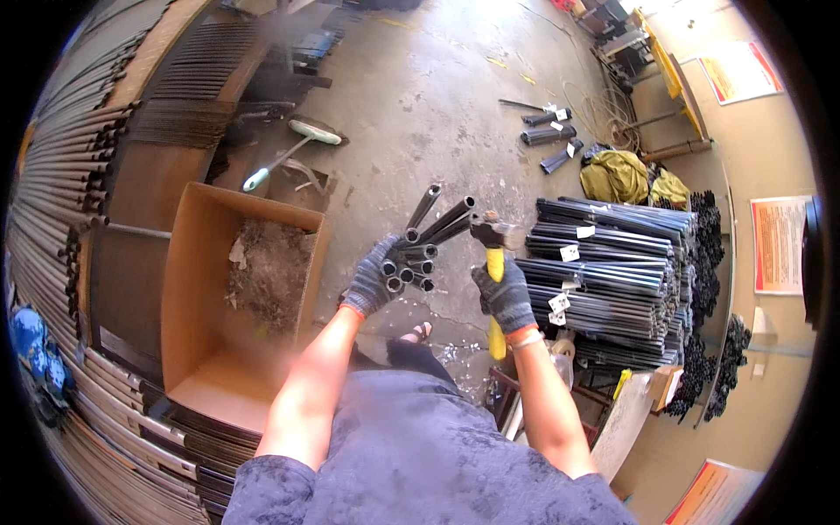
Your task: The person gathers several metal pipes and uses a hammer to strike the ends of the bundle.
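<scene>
My left hand (374,276), in a grey knit glove with an orange cuff, is closed round a loose bunch of dark metal tubes (451,219). Their open ends point up toward me at differing heights, and some lean outward. My right hand (506,296), gloved the same way, grips a hammer by its yellow handle (496,264). The hammer's worn steel head (497,231) is up beside the tube ends, just right of them; whether it touches a tube I cannot tell. The lower ends of the tubes are hidden.
A cardboard box (188,302) with dusty debris inside stands at my left, near a broom (306,140). Racks of long tubes (66,197) line the left side. Stacked, tagged tube bundles (604,280) lie at right. Smaller bundles (549,136) and an olive sack (615,175) lie farther off.
</scene>
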Demonstrator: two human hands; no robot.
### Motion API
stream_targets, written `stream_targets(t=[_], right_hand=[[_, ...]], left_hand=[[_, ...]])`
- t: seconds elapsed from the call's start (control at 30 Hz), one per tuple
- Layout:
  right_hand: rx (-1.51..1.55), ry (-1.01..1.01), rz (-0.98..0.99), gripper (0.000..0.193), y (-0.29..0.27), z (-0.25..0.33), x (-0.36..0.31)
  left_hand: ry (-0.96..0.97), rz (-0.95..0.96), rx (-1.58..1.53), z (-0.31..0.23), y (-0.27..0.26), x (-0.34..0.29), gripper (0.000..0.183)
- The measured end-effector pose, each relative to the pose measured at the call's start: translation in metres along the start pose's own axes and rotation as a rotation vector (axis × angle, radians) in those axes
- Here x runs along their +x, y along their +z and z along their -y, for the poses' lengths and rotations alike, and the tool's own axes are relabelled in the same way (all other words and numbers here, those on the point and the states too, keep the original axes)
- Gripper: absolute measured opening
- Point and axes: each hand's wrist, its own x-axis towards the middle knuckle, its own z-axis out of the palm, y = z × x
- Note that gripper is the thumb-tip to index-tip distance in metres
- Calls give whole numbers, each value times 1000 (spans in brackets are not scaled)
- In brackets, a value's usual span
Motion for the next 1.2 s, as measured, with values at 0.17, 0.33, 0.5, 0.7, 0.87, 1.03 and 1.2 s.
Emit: stream_targets(t=[0.17, 0.33, 0.5, 0.7, 0.87, 1.03, 1.2], right_hand=[[636, 219, -25, 20, -7, 8, -21], [940, 441, -68, 20, -11, -19, -24], [927, 541, -47, 21, 4, -71, -15], [488, 489, -36, 30, 27, -107, 32], [-73, -132, 145, 49, 39, -93, 81], [-123, -229, 314, 68, 51, -76, 60], [17, -44, 293, 67, 67, -66, 16]], left_hand=[[117, -120, 243, -8, 16, -15, 38], [121, -199, 279, -2, 15, -20, 37], [-10, -228, 90, 17, -22, -18, 31], [-226, -274, 27, 35, -21, -28, 41], [-205, -338, 144, 53, -30, -25, 52], [95, -266, 49, 40, 18, 3, 64], [141, -306, 545, 21, 64, 5, 65]])
